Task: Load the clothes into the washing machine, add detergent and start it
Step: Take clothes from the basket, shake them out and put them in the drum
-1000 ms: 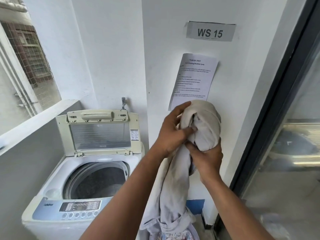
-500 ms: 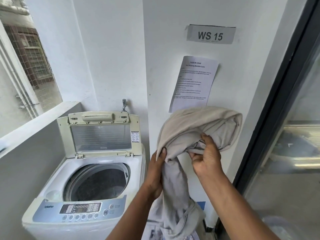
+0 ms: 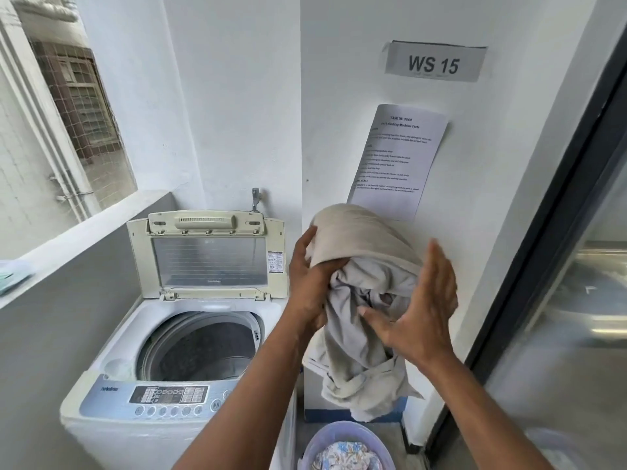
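A white top-loading washing machine (image 3: 112,374) stands at lower left with its lid (image 3: 207,256) raised and its dark drum (image 3: 203,344) exposed. To its right, at chest height, I hold a bunched beige garment (image 3: 366,276). My left hand (image 3: 310,283) grips its left side. My right hand (image 3: 420,313) presses against its right side with fingers spread, thumb in the folds. The cloth's tail hangs down over a lilac laundry basket (image 3: 314,446) that holds a floral cloth (image 3: 346,456).
The control panel (image 3: 169,395) runs along the machine's front edge. A tap (image 3: 255,198) sticks out of the wall behind it. A grey ledge (image 3: 84,228) borders the left; a dark-framed glass door (image 3: 543,249) closes the right. Paper notices (image 3: 397,161) hang on the wall.
Both hands have gathered the garment into a tighter bundle and lifted its tail out of the basket. My right hand has opened from a grip to a flat press.
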A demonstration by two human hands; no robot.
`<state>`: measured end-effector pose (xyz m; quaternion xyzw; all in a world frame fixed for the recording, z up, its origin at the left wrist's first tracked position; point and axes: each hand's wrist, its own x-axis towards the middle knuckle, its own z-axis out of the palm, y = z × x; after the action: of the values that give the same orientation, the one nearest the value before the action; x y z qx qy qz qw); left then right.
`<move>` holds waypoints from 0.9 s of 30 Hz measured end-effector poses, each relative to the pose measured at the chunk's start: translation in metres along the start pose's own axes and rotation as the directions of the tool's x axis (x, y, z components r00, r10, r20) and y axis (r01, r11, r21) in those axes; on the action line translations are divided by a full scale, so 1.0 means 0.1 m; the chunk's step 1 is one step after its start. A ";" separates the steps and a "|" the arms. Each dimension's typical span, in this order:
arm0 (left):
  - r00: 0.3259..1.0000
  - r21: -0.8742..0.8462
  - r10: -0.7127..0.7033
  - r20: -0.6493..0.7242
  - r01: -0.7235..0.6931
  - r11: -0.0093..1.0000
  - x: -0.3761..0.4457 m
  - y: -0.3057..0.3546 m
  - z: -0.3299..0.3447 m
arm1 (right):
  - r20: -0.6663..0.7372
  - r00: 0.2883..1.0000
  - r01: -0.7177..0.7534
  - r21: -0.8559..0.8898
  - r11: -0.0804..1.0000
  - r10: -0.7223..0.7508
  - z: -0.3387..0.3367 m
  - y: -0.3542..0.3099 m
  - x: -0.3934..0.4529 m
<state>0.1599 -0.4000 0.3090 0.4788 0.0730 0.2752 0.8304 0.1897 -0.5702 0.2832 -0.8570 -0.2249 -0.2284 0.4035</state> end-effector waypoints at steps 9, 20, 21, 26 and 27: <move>0.920 0.479 -0.004 0.392 -0.201 0.855 0.01 0.04 0.29 | -0.101 0.915 -0.326 0.387 0.863 0.391 0.12 -0.07 0.14; 0.933 0.696 0.304 0.191 -0.347 0.628 -0.48 -0.46 -0.78 | 0.224 0.511 -0.455 0.890 0.040 0.830 0.38 0.12 0.20; 0.940 0.730 0.287 0.185 -0.327 0.601 -0.55 -0.55 -0.92 | 0.264 0.495 -0.439 0.898 -0.024 0.828 0.37 0.12 0.21; 0.997 0.523 0.067 -0.041 -0.036 0.852 -0.81 -0.81 -0.98 | 0.434 0.492 -0.431 0.875 -0.222 0.755 0.44 0.00 0.20; 0.997 0.429 -0.002 -0.082 0.037 0.902 -0.79 -0.77 -0.94 | 0.472 0.503 -0.450 0.858 -0.247 0.724 0.48 -0.05 0.17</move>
<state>0.0870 -0.4010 0.1834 0.6382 0.1698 0.2630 0.7034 0.2105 -0.5264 0.2684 -0.3505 0.1830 0.1042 0.9126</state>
